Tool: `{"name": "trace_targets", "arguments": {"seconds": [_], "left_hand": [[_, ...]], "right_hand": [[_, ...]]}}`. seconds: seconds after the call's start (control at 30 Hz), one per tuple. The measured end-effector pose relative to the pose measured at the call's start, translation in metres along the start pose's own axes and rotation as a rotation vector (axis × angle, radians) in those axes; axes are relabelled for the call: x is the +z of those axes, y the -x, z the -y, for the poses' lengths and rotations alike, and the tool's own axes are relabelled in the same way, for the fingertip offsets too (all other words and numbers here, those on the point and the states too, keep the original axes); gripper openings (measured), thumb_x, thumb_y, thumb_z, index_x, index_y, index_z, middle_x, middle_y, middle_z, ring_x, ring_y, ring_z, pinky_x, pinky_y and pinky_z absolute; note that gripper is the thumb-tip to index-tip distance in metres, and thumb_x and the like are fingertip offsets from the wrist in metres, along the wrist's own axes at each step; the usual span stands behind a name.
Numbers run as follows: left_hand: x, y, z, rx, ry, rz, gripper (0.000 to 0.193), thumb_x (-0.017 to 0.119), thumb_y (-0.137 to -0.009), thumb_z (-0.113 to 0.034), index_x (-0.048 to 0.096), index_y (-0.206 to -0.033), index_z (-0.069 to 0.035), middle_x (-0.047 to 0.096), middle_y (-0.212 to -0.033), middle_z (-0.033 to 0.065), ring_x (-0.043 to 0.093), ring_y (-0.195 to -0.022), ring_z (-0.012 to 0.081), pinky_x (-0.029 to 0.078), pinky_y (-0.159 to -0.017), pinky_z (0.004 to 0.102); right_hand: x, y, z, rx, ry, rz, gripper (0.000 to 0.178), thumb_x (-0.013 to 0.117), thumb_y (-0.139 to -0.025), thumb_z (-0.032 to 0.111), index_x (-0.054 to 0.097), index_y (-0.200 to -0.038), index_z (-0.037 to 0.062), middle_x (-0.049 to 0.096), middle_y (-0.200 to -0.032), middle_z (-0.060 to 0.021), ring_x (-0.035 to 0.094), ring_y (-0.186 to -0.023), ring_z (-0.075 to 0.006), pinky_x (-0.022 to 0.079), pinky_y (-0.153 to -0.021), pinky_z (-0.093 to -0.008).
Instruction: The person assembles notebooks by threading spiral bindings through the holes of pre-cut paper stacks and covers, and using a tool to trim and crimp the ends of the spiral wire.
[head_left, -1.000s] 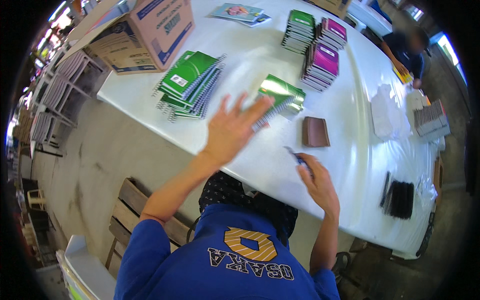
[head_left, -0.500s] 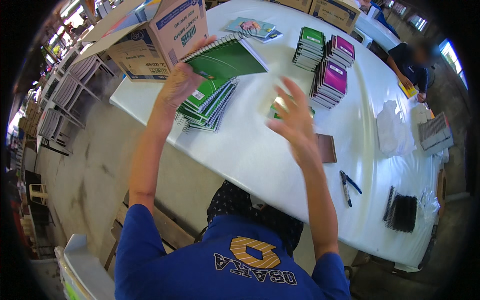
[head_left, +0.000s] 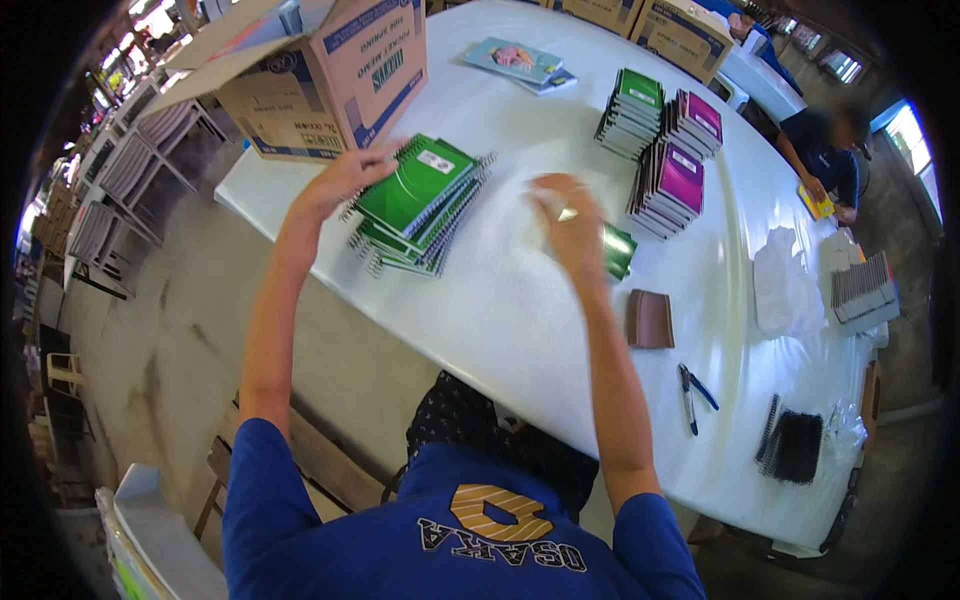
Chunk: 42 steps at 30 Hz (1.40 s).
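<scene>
My left hand (head_left: pixel 345 182) is at the far left corner of a green spiral notebook (head_left: pixel 405 190), its fingers stretched along the edge. This notebook lies on top of a fanned stack of green spiral notebooks (head_left: pixel 430 258) at the table's left side. My right hand (head_left: pixel 572 225) is over another green notebook (head_left: pixel 618 250) lying on the table and covers part of it. Motion smears the right fingers, so their grip cannot be made out.
Green notebooks (head_left: pixel 638 88) and purple notebooks (head_left: pixel 673 180) stand in stacks on the white table (head_left: pixel 500 310). An open cardboard box (head_left: pixel 370 75) is at far left. To the right are a brown tray (head_left: pixel 650 320), pliers (head_left: pixel 690 395), black spiral coils (head_left: pixel 793 440) and a seated person (head_left: pixel 825 150).
The green notebook in my left hand has come down onto the stack. My right hand has moved slightly left, its spread fingers now drawn in and blurred.
</scene>
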<state>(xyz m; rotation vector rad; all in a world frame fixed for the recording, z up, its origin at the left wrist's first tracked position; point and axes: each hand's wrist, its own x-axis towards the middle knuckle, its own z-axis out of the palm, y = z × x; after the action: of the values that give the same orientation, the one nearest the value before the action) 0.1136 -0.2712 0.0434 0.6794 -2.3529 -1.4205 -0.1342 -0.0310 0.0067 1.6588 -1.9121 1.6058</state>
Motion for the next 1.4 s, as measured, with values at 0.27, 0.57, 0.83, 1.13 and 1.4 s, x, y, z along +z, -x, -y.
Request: {"name": "trace_targets", "arguments": {"seconds": [0.27,0.57,0.83,1.13,1.4], "left_hand": [[0.061,0.025,-0.097,0.494,-0.116,-0.627,0.057,0.063,-0.093,-0.011,0.043,-0.146,-0.007,0.042,-0.152,0.0116,0.031,-0.144,0.0256,0.028,-0.115,0.034],[0.194,0.036,-0.104,0.491,-0.236,-0.276,0.065,0.064,-0.088,-0.001,0.041,-0.148,-0.011,0.04,-0.154,0.0076,0.024,-0.148,0.0248,0.022,-0.118,0.0366],[0.232,-0.005,-0.059,0.344,0.008,-0.207,0.074,0.068,-0.088,-0.012,0.031,-0.152,-0.012,0.028,-0.157,0.0198,0.023,-0.147,0.0353,0.025,-0.117,0.0392],[0.287,0.087,-0.062,0.248,0.589,0.002,0.108,0.075,-0.086,-0.021,-0.006,-0.156,-0.009,0.016,-0.161,0.0214,0.016,-0.149,0.0296,0.018,-0.117,0.0376],[0.287,0.086,-0.129,0.572,-0.462,0.001,0.106,0.073,-0.079,-0.045,0.011,-0.156,-0.007,0.019,-0.16,0.0162,0.021,-0.147,0.0343,0.021,-0.117,0.051]], "right_hand": [[-0.118,0.033,-0.103,1.006,0.415,0.227,0.045,0.083,-0.076,0.036,0.064,-0.081,-0.0045,0.067,-0.077,-0.0166,0.064,-0.067,-0.0235,0.051,-0.06,-0.0352],[-0.12,0.033,-0.129,0.996,0.396,0.138,0.041,0.085,-0.07,0.036,0.069,-0.069,-0.0018,0.069,-0.067,-0.0142,0.068,-0.056,-0.0238,0.054,-0.06,-0.0369],[-0.137,0.034,-0.086,0.611,0.57,-0.177,0.031,0.084,-0.073,0.018,0.06,-0.075,-0.0015,0.058,-0.062,-0.0087,0.057,-0.06,-0.015,0.045,-0.057,-0.0341],[-0.102,0.186,0.054,0.649,-0.391,-0.129,0.016,0.074,-0.084,0.001,0.062,-0.094,0.0012,0.062,-0.079,-0.0004,0.054,-0.074,-0.007,0.046,-0.066,-0.0231],[-0.105,0.2,0.042,0.692,-0.458,-0.076,0.02,0.071,-0.08,-0.005,0.064,-0.099,0.0006,0.073,-0.087,-0.0083,0.062,-0.077,-0.0077,0.051,-0.071,-0.026]]}}
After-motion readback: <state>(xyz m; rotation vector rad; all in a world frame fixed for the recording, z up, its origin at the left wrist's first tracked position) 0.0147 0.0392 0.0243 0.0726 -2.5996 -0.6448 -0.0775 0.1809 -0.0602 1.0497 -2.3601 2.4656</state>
